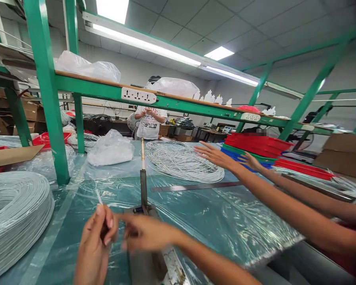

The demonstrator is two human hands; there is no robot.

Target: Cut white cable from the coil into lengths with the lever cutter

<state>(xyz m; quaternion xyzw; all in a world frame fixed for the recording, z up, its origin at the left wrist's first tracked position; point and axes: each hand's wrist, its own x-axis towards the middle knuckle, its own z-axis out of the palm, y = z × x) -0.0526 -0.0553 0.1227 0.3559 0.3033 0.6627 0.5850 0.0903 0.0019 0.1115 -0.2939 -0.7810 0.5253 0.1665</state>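
Note:
My left hand [96, 239] is at the lower left, its thumb and fingers pinched on a short piece of thin white cable or tube [99, 196] that sticks up from the fingertips. My right hand [154, 233] is just to its right, smeared by motion, with one finger stretched toward the left hand. Whether it holds anything cannot be made out. Below and behind the right hand stands a metal lever tool [144, 188], its handle upright; my hand partly hides its base. A steel ruler [190, 187] lies on the plastic-covered table [106, 261] beyond it.
A big coil of white cable [23, 221] stands at left; loose coils [184, 158] lie further back. A co-worker's hands [216, 155] reach in from the right near red trays [252, 144]. A green shelf frame [47, 91] and a plastic bag [111, 148] border the table.

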